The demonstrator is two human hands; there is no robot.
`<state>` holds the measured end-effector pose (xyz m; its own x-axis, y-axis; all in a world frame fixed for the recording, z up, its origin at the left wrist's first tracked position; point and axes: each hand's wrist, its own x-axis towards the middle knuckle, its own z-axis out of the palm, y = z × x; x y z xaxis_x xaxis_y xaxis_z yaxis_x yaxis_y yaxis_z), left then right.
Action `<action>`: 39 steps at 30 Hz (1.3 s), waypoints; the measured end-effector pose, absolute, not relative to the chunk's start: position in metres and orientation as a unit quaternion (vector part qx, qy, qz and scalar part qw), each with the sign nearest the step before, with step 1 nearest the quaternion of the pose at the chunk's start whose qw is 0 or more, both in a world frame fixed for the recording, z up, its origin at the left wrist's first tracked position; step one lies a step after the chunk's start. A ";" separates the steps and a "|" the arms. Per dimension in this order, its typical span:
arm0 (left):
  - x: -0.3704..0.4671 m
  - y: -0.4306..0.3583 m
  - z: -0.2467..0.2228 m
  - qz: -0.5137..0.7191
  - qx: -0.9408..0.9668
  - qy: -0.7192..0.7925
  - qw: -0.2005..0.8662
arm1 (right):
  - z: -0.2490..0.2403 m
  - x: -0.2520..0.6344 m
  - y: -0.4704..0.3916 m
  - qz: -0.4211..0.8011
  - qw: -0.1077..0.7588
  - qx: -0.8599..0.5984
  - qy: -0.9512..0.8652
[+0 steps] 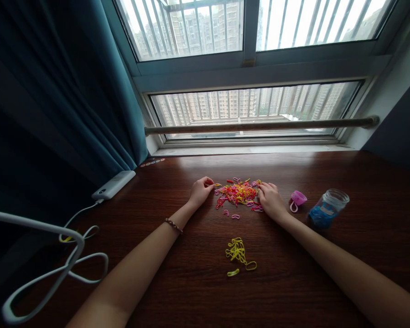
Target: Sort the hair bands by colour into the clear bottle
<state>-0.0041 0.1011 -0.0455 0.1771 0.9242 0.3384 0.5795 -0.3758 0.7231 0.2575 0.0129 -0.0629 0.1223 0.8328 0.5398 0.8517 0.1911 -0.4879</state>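
A loose pile of small rubber bands point(238, 193) in red, pink, orange and yellow lies on the dark wooden table point(177, 282). At the pile's left edge my left hand point(201, 190) is closed in a pinch, with a small yellow-orange rubber band point(217, 184) at its fingertips. My right hand point(270, 198) touches the right edge with bent fingers. Bits of yellow show by its fingertips, but what they grip is partly hidden. Nearer to me sits a separate small heap of yellow rubber bands point(237, 249), with a single yellow band point(233, 272) just below it.
Right of my right hand are a pink cap with a loop point(298, 198) and a tilted-looking clear jar point(328, 208) with blue on it. A white power bank-like box point(114, 186) with a white cable point(78, 253) lies left, by the blue curtain point(123, 114). A window stands behind.
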 end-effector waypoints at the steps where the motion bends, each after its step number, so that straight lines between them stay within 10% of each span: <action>1: -0.004 0.101 -0.046 0.398 0.729 0.505 0.234 | -0.065 0.258 0.015 -0.014 0.391 -0.633 -0.668; 31: -0.002 0.097 -0.037 0.458 0.692 0.435 0.349 | -0.026 0.244 -0.013 0.356 0.599 -0.486 -0.528; 39: -0.003 0.100 -0.040 0.454 0.699 0.432 0.344 | -0.002 0.216 -0.043 0.499 0.283 -0.311 -0.758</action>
<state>-0.0026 0.0996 -0.0404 0.2138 0.9168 0.3373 0.2924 -0.3895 0.8734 0.2162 -0.0429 -0.0019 -0.6465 0.7536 0.1189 0.1884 0.3087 -0.9323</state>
